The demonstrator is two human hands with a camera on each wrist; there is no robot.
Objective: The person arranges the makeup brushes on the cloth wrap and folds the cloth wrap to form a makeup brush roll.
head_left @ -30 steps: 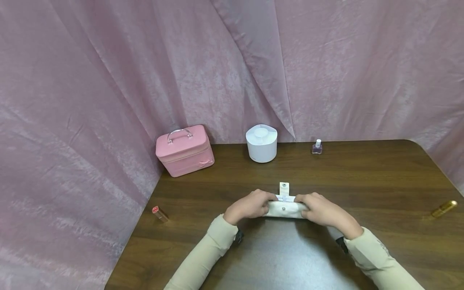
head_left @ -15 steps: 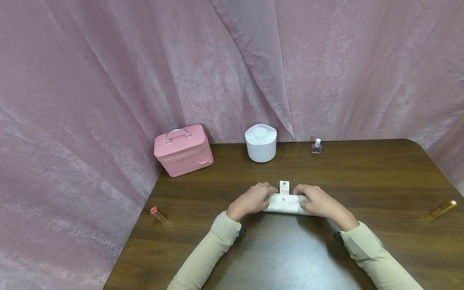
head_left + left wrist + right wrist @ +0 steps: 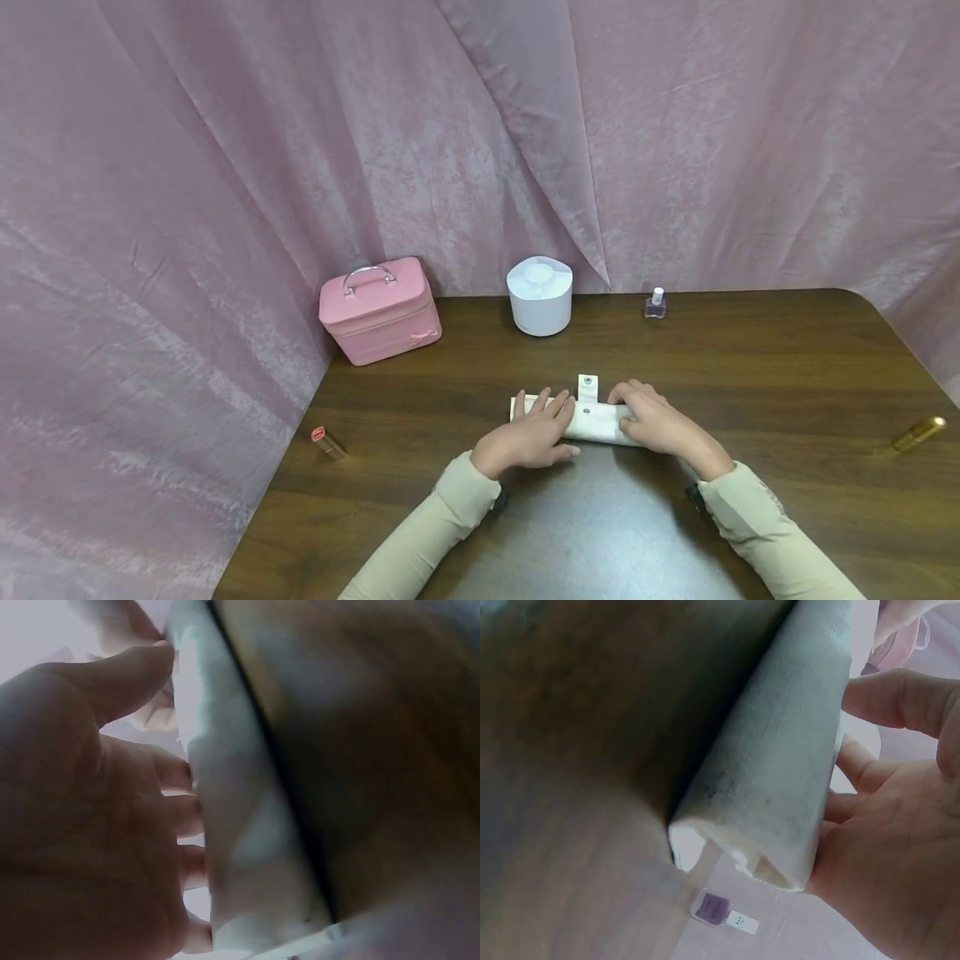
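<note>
A white rolled-up cloth pouch [image 3: 597,430] lies crosswise on the table, a short tab [image 3: 588,388] with a metal snap sticking out from its far side. My left hand [image 3: 531,440] rests over the pouch's left part, fingers straight and spread, thumb pointing right. At the right part, my right hand [image 3: 660,423] holds the pouch, thumb on the near side and fingers bent over the far side. The right wrist view shows the pouch [image 3: 772,765] from its end, with folded layers inside. In the left wrist view, the left fingertips are hidden behind the pouch [image 3: 240,825].
At the back stand a pink vanity case [image 3: 381,312], a white divided organizer [image 3: 540,300] and a purple nail polish bottle [image 3: 656,305]. A lipstick [image 3: 328,443] stands near the left edge, a gold tube [image 3: 918,434] at the far right. Pink curtains [image 3: 480,150] hang behind.
The pouch's body has turned over slightly away from me, covering the pale inside strip. My left hand has let go its grip and spread flat on it; the right keeps hold.
</note>
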